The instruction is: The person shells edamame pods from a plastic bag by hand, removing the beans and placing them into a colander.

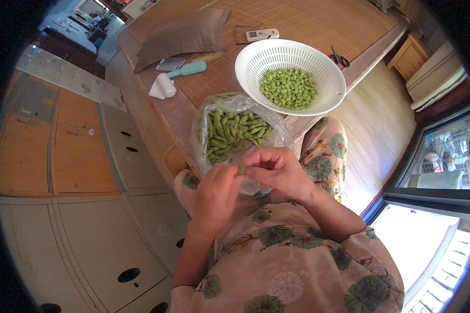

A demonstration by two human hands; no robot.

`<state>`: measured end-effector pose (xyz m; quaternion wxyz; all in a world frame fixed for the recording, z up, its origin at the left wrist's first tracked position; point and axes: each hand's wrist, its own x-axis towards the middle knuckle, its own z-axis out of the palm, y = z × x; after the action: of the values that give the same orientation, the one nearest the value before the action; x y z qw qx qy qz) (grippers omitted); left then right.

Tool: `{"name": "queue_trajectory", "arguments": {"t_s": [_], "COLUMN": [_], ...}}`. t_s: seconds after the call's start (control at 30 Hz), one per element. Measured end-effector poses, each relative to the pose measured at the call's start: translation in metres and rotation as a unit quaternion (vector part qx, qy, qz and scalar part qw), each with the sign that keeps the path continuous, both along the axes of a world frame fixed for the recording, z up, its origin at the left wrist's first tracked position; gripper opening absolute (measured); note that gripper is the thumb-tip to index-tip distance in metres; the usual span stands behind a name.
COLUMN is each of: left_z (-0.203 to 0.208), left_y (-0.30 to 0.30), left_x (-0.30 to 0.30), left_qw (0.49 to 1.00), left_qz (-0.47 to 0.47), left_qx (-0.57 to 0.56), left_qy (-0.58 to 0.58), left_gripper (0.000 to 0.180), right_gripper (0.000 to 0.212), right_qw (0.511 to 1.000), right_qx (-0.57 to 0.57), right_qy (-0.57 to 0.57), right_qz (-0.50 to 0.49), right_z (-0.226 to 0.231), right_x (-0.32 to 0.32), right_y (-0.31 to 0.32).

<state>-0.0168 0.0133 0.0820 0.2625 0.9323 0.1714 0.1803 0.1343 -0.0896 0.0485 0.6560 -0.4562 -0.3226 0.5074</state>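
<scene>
Between the fingertips of both hands is a green soybean pod [241, 170], mostly covered by the fingers. My left hand [220, 187] pinches it from one side, and my right hand [278, 170] grips it from the other. Just beyond them, a clear plastic bag [283, 136] lies spread with many green pods [234, 130] in its mouth. Farther off to the right stands a white slotted colander [249, 68], holding a heap of shelled green beans [290, 88]. Neither hand touches the colander.
A mat-covered bed [297, 18] carries a brown pillow [185, 36], a white remote control [262, 35], scissors [340, 57], a teal-handled brush [188, 68] and a white roll [163, 86]. Cabinets [83, 141] line the left side. A glass door [433, 161] is at the right.
</scene>
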Motion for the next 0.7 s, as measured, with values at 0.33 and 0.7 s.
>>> {"name": "queue_trajectory", "arguments": {"t_s": [0.33, 0.7], "left_z": [-0.016, -0.011], "left_y": [-0.004, -0.007], "left_x": [0.004, 0.006], "left_qw": [0.994, 0.998], "left_qz": [0.016, 0.021], "left_qx": [0.108, -0.049], "left_qy": [-0.009, -0.027], "left_gripper": [0.015, 0.013], "right_gripper": [0.007, 0.007], "right_qw": [0.989, 0.991], "right_qx": [0.010, 0.013], "right_qy": [-0.040, -0.023], "right_qz": [-0.140, -0.133], "right_z": [-0.012, -0.011], "right_x": [-0.021, -0.023], "right_y": [0.007, 0.006]}}
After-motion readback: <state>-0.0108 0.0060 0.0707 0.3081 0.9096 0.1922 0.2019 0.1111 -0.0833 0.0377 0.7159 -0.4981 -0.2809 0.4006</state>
